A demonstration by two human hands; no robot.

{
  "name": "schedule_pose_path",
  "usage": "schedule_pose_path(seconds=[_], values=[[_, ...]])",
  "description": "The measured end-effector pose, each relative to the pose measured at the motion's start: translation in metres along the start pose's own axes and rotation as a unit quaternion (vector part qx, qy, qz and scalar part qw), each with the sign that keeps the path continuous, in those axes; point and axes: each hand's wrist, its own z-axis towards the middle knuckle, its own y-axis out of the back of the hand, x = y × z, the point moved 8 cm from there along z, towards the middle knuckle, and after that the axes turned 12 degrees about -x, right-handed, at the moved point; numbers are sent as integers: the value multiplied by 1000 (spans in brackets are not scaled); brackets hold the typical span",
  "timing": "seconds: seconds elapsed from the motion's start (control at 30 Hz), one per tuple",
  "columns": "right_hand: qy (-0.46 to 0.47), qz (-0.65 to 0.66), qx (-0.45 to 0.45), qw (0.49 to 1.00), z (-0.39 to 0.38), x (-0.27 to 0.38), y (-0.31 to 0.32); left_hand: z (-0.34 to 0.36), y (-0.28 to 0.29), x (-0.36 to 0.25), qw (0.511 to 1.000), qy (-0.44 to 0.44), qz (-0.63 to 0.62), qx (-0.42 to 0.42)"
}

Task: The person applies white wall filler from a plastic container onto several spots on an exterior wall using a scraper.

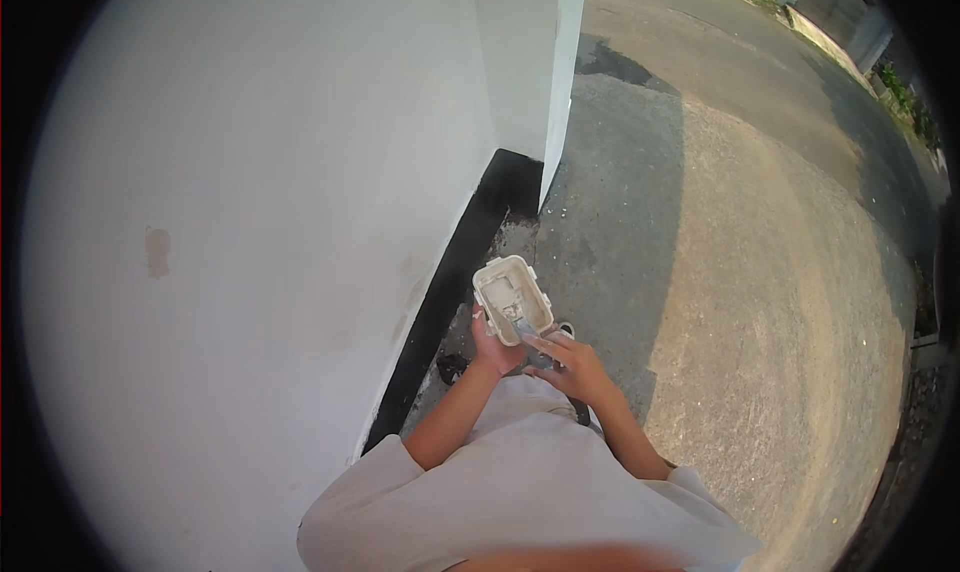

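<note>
My left hand (pixel 493 352) is wrapped round the side and underside of a rectangular white plastic tub (pixel 543 292), holding it up in front of me. Pale, putty-like paste (pixel 503 290) coats the inside of the tub. At its near end, my right hand (pixel 570 364) grips a putty knife (pixel 524 327), with the flat greyish blade reaching into the tub. The knife's handle is mostly hidden by the fingers. Whitish smears show on the fingers of my left hand.
A white wall (pixel 250 222) with a beige patch (pixel 158 252) rises on my left. Along its foot runs a black painted band (pixel 440 292), up to a projecting white corner (pixel 562 92). Grey concrete ground (pixel 615 192) and a sunlit road (pixel 770 302) lie to the right.
</note>
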Motion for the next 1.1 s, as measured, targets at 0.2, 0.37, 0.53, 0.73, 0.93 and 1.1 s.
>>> schedule_pose_path(seconds=[0.2, 0.37, 0.53, 0.73, 0.93, 1.1], values=[[50, -56, -110, 991, -10, -13, 2, 26, 15, 14, 998, 58, 29, 11], [54, -29, -187, 980, -4, -31, 13, 56, 43, 12, 998, 52, 5, 36], [105, 8, -175, 979, 2, -50, 5, 82, 62, 4, 992, 13, -27, 120], [-33, 213, -221, 951, -10, -147, -30, 113, 105, 7, 992, -53, -32, 106], [-151, 337, -240, 898, 20, -192, -33, 157, 142, 4, 992, -78, -43, 94], [-164, 290, -272, 903, 38, -211, -31, 197, 149, -4, 993, -93, -30, 59]])
